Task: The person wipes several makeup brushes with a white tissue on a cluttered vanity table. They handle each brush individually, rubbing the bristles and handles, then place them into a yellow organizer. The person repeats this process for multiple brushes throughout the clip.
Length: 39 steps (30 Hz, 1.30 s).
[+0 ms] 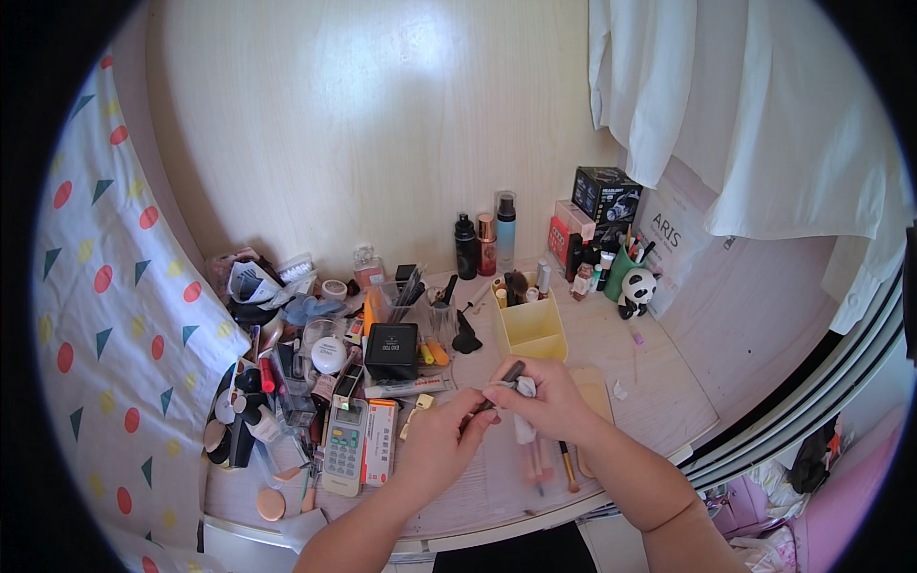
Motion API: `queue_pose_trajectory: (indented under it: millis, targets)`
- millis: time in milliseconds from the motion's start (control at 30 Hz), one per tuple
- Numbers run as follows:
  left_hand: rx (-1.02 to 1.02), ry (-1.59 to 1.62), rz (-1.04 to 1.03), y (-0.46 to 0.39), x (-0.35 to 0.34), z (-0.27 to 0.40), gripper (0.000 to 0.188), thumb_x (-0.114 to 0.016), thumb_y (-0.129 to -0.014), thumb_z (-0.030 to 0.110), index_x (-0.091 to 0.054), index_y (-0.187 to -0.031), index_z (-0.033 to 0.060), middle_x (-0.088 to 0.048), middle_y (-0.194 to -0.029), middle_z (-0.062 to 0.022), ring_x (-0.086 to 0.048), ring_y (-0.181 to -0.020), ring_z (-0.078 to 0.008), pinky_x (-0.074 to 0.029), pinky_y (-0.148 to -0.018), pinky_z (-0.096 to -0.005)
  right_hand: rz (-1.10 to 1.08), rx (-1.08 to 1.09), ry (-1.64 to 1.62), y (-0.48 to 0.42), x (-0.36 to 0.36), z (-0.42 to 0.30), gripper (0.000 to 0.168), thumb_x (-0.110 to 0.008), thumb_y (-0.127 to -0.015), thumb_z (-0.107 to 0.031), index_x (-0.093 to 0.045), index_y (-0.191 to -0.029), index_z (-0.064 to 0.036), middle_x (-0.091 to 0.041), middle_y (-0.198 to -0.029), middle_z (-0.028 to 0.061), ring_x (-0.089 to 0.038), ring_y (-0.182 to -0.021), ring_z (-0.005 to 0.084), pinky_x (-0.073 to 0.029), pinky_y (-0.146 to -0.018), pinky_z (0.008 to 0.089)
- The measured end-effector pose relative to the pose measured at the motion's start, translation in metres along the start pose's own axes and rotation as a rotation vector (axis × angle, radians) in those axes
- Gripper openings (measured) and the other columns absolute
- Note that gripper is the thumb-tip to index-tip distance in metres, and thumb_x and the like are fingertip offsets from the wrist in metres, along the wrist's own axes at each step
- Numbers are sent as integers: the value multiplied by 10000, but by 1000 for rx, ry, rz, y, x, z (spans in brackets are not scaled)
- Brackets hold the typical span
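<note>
Both hands meet over the front middle of the vanity table. My left hand (448,437) grips the lower end of a dark, slim cosmetic tube or pen (513,372). My right hand (548,397) holds its upper end together with a crumpled white tissue (525,422), which hangs below the fingers. Under the hands lies a translucent pouch or sheet (509,483) with pink-handled makeup brushes (539,469). A brush with a golden ferrule (568,465) lies to their right. Just behind the hands stands a pale yellow plastic organizer (530,329) with brushes and tubes in its rear compartments.
Cosmetics crowd the left side, around a black box (392,351), a remote control (345,448) and a white-and-red carton (380,440). Bottles (486,247) stand at the back wall. A panda figurine (637,292) and a green pen cup (616,276) stand right. A patterned curtain (129,322) hangs left.
</note>
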<state>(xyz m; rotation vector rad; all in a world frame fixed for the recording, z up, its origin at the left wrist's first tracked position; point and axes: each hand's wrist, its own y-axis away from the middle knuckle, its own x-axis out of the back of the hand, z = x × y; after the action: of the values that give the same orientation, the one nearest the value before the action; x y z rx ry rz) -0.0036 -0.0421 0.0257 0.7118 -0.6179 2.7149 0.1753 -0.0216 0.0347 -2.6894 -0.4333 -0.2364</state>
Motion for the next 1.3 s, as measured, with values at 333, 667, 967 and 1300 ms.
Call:
queue_pose_trajectory:
  millis: [333, 667, 967, 1300]
  targets:
    - [101, 337, -168, -1, 8, 6, 204, -466, -948, 119, -576, -1076, 4, -630, -773, -25, -501, -575, -77, -432, -543, -217, -51, 44, -21, 0, 5, 1, 199, -592, -908, -214, -599, -936, -17, -590, -750, 3, -515, -685, 59, -438, -619, 224]
    - [36, 144, -76, -1, 4, 3, 176, -568, -896, 143, -593, -1031, 32, -622, -681, -85, -563, -535, -167, -443, -508, -285, -22, 62, 40, -1, 3, 3, 131, -604, -889, -151, -596, -863, -23, -581, -726, -14, -497, -664, 42, -412, -598, 210]
    - [-61, -99, 38, 1, 0, 0, 176, -605, -863, 175, -608, -994, 57, -625, -667, -129, -602, -567, -303, -461, -518, -381, 1, 30, 17, -1, 0, 1, 145, -603, -889, -153, -578, -832, -22, -566, -718, -11, -487, -652, 42, -400, -577, 209]
    - [76, 329, -191, 0, 9, 12, 249, -407, -978, 177, -574, -1034, 0, -639, -787, -52, -497, -538, -97, -410, -507, -226, -64, 80, -2, 1, 7, 0, 172, -567, -914, -182, -597, -957, -17, -576, -725, 18, -514, -668, 76, -437, -614, 236]
